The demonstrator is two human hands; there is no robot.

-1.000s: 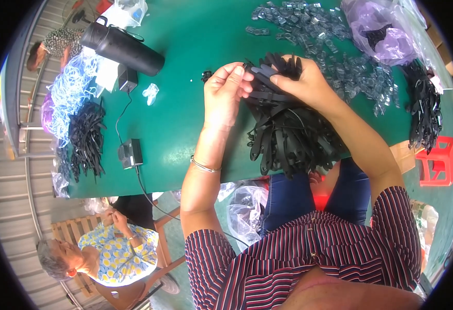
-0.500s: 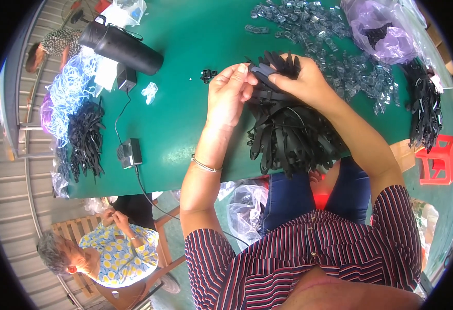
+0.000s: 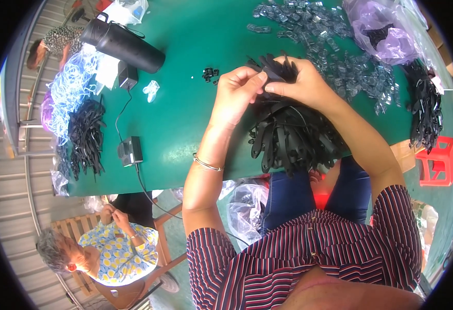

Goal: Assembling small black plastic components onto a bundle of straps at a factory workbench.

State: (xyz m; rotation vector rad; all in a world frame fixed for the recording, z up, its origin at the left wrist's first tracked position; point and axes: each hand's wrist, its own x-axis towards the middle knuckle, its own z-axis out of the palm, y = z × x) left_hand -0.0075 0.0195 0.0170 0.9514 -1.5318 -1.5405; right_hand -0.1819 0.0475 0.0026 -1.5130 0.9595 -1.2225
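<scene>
A thick bundle of black straps (image 3: 293, 137) hangs over the table's near edge, its looped lower ends spread above my lap. My right hand (image 3: 312, 85) is closed around the upper part of this bundle, with strap ends sticking up between thumb and fingers. Close beside it, my left hand (image 3: 234, 95) pinches one black strap at the top of the bundle between thumb and forefinger. The two thumbs nearly meet there, and the pinched end is mostly hidden. Small black pieces (image 3: 210, 75) lie on the table just left of my left hand.
Clear plastic clips (image 3: 335, 57) lie heaped beyond my right hand, near a purple bag (image 3: 392, 41). More black straps hang at the right edge (image 3: 425, 108) and lie at left (image 3: 87, 134). A black bottle (image 3: 128, 49) and corded black box (image 3: 130, 151) stand left. A co-worker (image 3: 115, 248) sits lower left.
My left hand has moved slightly right, closer to my right hand. The grey-black strap ends that showed between the hands are now mostly covered by the fingers.
</scene>
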